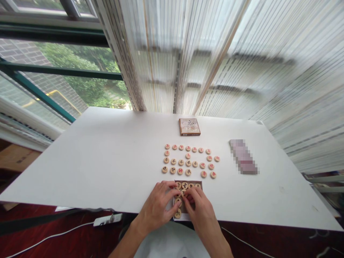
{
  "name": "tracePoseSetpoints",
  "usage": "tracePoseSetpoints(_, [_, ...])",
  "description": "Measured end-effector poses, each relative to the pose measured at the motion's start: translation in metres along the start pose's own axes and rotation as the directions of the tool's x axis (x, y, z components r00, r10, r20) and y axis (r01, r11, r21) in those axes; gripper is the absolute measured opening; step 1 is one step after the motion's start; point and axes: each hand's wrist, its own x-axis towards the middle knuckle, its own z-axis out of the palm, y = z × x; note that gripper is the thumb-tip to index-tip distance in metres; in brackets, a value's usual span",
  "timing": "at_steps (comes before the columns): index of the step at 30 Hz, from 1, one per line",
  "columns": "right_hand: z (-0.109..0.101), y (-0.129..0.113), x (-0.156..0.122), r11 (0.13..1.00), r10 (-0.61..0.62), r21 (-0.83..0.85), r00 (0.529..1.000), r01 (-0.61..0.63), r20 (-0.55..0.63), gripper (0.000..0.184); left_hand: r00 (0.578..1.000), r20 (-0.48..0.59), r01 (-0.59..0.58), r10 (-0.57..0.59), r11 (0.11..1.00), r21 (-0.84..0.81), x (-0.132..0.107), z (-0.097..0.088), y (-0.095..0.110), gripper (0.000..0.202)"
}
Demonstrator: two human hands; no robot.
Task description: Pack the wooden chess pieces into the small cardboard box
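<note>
My right hand pinches a round wooden Chinese chess piece with dark writing, low inside the open box at the table's near edge. My left hand lies over the box's left side, its fingers apart and touching pieces in the left column. A top row of dark-lettered pieces fills the box's far end, and another piece sits at its lower left. Just beyond the box, several loose pieces with red or black characters lie in rough rows on the white table.
The box lid, printed with dark characters, lies behind the rows. To the right is a blurred pinkish packet. A striped curtain and a window stand behind the table. A power strip with a white cable is on the floor at left.
</note>
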Motion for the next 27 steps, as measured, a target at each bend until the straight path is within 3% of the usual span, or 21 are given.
tracePoseSetpoints(9, [0.0025,0.0025,-0.0041,0.998,-0.001,0.061,1.000,0.003,-0.027,0.012,1.000,-0.013,-0.002,0.002,1.000,0.009,0.0005,-0.0007,0.0008,0.026])
tracePoseSetpoints(27, [-0.0035,-0.0026,-0.0028,0.995,-0.093,-0.026,0.996,0.093,-0.017,0.023,1.000,0.004,-0.012,0.012,1.000,0.021,0.0005,-0.0004,0.0001,0.028])
